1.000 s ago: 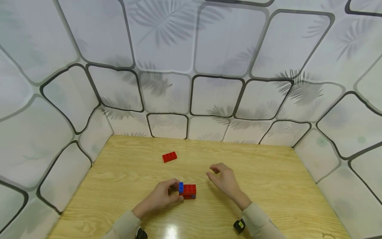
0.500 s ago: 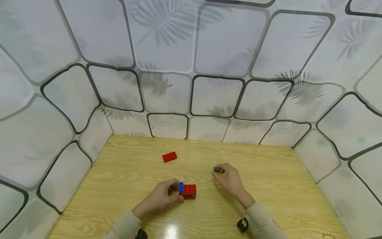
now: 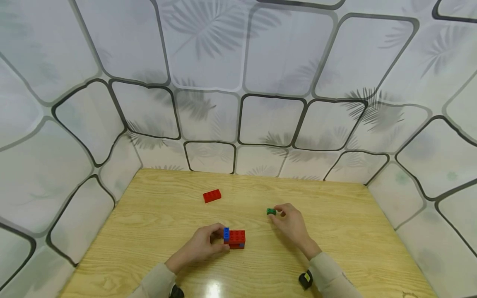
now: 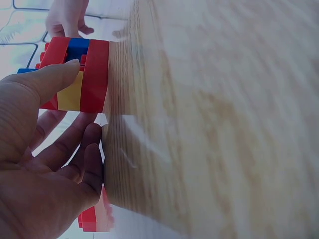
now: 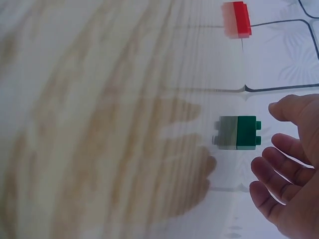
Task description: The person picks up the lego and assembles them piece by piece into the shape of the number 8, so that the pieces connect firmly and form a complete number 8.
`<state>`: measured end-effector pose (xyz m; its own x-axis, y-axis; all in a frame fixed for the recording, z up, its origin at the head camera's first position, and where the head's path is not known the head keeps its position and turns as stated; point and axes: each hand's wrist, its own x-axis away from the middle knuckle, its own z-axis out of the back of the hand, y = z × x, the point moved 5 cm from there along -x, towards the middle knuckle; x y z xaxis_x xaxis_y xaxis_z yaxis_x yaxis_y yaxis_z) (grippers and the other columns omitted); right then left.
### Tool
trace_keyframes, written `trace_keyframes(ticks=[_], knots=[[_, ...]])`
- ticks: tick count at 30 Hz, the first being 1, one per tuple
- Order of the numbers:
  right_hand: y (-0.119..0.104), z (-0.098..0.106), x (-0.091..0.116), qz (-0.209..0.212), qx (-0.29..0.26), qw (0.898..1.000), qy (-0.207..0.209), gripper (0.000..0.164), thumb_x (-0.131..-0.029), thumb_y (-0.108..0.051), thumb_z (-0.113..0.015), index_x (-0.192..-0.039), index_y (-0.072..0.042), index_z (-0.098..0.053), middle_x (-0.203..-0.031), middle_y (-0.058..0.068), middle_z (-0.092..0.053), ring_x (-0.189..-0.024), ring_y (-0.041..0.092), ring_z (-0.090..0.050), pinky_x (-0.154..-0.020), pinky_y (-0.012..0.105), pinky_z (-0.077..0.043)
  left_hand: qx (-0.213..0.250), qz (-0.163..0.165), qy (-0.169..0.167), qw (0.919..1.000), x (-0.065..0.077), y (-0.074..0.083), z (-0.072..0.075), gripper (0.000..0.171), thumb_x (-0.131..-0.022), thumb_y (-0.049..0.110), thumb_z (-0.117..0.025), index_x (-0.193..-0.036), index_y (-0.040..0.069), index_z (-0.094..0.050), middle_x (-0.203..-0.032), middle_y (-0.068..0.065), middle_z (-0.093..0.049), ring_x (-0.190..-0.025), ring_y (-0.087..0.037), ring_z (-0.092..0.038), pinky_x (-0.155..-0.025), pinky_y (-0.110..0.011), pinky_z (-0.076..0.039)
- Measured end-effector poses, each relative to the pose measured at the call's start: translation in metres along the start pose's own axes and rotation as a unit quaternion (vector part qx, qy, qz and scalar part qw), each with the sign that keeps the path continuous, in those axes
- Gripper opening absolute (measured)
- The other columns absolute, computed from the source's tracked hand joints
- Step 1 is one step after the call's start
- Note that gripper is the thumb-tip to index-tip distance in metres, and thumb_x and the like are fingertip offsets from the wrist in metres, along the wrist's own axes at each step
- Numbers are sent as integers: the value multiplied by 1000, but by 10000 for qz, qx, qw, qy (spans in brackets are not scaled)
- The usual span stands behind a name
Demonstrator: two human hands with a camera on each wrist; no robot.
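My left hand (image 3: 201, 243) grips a stack of building bricks (image 3: 237, 237) by its left end. In the left wrist view the thumb lies on one side of the stack (image 4: 95, 82), with fingers on the other. The stack is mainly red, with blue and yellow bricks between and a blue one on top. To its right, a small green brick (image 3: 271, 211) with two studs stands upright on the table. My right hand (image 3: 292, 225) is just right of it, and the right wrist view shows a gap between the fingers and the green brick (image 5: 246, 133).
A loose red brick (image 3: 212, 195) lies farther back on the wooden table (image 3: 167, 207), left of centre. Patterned white fabric (image 3: 208, 116) closes off the back and both sides.
The green brick, hidden at first, came into sight between my right fingers and now stands free on the table. My right hand has drawn back rightward. My left hand keeps its hold on the stack.
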<state>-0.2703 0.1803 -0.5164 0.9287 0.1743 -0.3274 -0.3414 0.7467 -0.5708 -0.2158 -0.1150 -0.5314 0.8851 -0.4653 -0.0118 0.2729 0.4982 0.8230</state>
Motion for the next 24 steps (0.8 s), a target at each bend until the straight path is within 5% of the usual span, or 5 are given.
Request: trace_keyframes(ticks=[12, 24], knots=[[13, -3, 0, -399, -52, 9988, -289, 36, -94, -21, -81, -121, 1, -72, -115, 15, -71, -96, 27, -66, -80, 44, -58, 2, 6, -20, 10000, 0, 0, 1, 35, -94, 35, -82, -122, 19, -69, -110, 6, -72, -103, -15, -67, -89, -29, -54], [15, -6, -5, -434, 199, 9981, -391, 39, -91, -23, -83, -119, 2, -73, -106, 13, -72, -88, 20, -64, -76, 41, -56, -90, -32, -13, 10000, -1, 1, 1, 34, -93, 36, -82, -119, 20, -69, -108, 8, -72, -102, -13, -66, -88, -29, -54]])
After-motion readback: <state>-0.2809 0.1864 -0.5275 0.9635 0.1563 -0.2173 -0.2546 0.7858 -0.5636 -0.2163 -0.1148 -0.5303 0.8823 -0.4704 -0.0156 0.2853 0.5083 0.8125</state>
